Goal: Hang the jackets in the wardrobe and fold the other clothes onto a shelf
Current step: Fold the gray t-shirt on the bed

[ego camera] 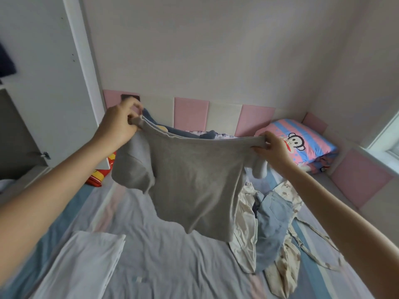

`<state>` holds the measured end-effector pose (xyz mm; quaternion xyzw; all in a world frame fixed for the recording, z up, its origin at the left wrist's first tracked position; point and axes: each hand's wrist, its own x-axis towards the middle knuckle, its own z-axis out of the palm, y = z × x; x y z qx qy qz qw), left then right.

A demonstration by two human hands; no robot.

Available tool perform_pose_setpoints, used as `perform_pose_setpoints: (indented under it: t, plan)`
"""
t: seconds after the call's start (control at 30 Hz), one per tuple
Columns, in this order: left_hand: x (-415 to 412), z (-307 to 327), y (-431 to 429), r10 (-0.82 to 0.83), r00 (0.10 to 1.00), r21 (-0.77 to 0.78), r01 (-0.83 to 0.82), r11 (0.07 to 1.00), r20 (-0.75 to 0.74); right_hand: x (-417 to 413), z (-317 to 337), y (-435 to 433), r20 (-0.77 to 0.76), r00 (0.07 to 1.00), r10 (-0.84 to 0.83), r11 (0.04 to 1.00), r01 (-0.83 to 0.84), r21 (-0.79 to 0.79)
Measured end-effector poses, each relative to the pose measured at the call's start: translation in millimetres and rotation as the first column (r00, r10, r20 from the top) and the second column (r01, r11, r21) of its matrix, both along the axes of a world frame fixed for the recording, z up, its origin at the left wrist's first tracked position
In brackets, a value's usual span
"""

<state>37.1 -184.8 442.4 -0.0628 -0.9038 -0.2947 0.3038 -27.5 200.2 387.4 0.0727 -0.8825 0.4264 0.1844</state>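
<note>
Grey shirt (194, 180) over bed (162, 260), clothes pile (272, 223) beside

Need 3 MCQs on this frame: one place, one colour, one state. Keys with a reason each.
1. Where is the clothes pile? A on the bed, right of the shirt; B on a chair; C on the floor.
2. Shirt colour? A red; B grey; C green.
3. Shirt state? A folded flat; B on a hanger; C held up, spread.
Key: 1A, it lies on the bed beside the hanging shirt; 2B, plain grey fabric; 3C, left hand and right hand each grip a top corner.
</note>
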Motion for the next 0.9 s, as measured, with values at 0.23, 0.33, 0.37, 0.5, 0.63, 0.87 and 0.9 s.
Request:
perform_pose_setpoints:
  t: [0.23,0.33,0.37,0.5,0.63,0.87,0.9]
  plan:
    - [-12.9,-30.1,-5.7,0.103,0.991,0.068,-0.109,0.992,0.088,6.0,9.2,-3.5,-0.151,0.985,-0.081,0.995,0.088,0.044]
    - [-16.9,-50.0,0.6,-0.002,0.969,0.259,-0.064,0.964,0.245,16.7,-6.9,-13.0,0.015,0.999,-0.043,0.998,0.043,-0.052]
    - [-16.0,-58.0,2.0,-0.06,0.962,0.298,-0.023,0.954,0.266,23.4,-12.2,-15.9,0.106,0.994,-0.013,0.991,0.028,-0.134]
    - [-8.4,-86.3,-16.0,-0.149,0.847,0.149,0.083,0.985,0.51,29.1,-47.3,-5.4,0.633,0.772,0.056,0.907,-0.304,0.291]
    - [-13.6,-126.4,-39.6,-0.065,0.518,-0.165,0.386,0.908,0.853,18.4,-104.0,-15.3,0.789,0.6,-0.131,0.533,-0.629,0.567]
    - [-51.5,-183.9,-66.4,-0.005,0.761,-0.148,0.133,0.98,0.649,-5.3,-143.8,-40.5,0.402,0.862,-0.31,0.737,-0.049,0.674]
    - [-68.0,-188.4,-73.8,0.028,0.807,-0.141,0.068,0.988,0.59,-14.6,-146.8,-48.2,0.351,0.873,-0.34,0.731,0.01,0.683]
